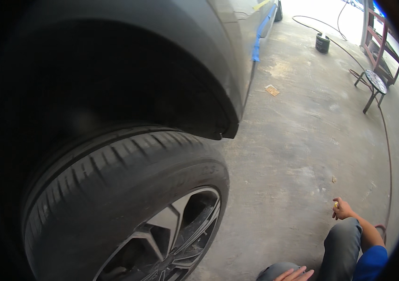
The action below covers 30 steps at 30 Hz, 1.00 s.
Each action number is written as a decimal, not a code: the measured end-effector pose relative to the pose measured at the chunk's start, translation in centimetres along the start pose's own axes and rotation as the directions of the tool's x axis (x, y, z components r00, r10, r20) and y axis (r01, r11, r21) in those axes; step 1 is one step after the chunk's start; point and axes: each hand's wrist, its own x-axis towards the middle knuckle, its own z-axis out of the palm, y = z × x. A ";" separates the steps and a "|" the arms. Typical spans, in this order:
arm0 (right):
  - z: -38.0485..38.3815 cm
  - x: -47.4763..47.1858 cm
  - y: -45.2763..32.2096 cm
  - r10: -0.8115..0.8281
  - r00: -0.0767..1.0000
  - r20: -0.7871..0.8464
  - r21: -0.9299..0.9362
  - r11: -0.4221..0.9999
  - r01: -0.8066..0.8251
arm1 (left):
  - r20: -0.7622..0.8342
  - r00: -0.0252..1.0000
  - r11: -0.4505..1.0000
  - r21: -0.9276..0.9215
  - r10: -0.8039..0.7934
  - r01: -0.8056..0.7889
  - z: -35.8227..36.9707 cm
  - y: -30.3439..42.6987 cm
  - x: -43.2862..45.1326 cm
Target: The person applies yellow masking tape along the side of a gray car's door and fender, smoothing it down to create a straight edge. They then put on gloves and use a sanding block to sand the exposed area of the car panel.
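My right hand (342, 210) is held out past my bent knee, above the concrete floor. A small yellow object (336, 204) is in its fingers, mostly hidden by them. At the bottom edge, the fingers of my left hand (296, 275) lie spread on my other knee and hold nothing; the rest of that hand is cut off. To the left stands a car tire (132, 175) on a two-tone alloy wheel (171, 228), with the grey wheel arch (199, 45) above it. Neither hand touches the car.
Blue masking tape (256, 49) runs along the car's lower side. A scrap (272, 90) lies on the concrete floor (283, 147). Farther off are a dark can (322, 44), a round stool (375, 81) and a reddish metal frame (382, 45). A hose (389, 154) trails along the right.
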 end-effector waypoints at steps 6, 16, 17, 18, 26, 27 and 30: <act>2.2 -3.9 -1.1 0.009 0.998 -0.057 -0.161 0.987 -0.019 | -0.047 0.992 0.992 -0.042 0.120 -0.122 -2.4 -0.3 -3.0; 5.3 -1.1 -1.3 -0.042 0.994 -0.100 -0.247 0.969 0.016 | -0.113 0.988 0.993 -0.040 0.106 -0.111 -3.9 -1.8 -5.0; 5.8 -1.1 0.2 -0.051 0.991 -0.123 -0.314 0.949 0.010 | -0.110 0.987 0.991 -0.045 0.120 -0.126 -4.4 -1.6 -5.1; 6.4 -1.0 3.4 -0.059 0.988 -0.144 -0.381 0.925 -0.001 | -0.107 0.985 0.989 -0.053 0.134 -0.140 -5.1 -1.1 -5.2; 7.8 -4.5 2.4 -0.031 0.993 -0.114 -0.339 0.941 -0.009 | -0.103 0.985 0.990 -0.028 0.138 -0.142 -7.7 0.4 -7.6; 8.2 -5.1 1.6 -0.047 0.993 -0.105 -0.331 0.944 0.010 | -0.093 0.987 0.991 -0.028 0.130 -0.133 -7.9 0.2 -7.9; 8.0 -4.0 2.1 -0.001 0.992 -0.125 -0.303 0.952 -0.037 | -0.118 0.984 0.990 -0.042 0.131 -0.136 -7.4 -1.1 -8.4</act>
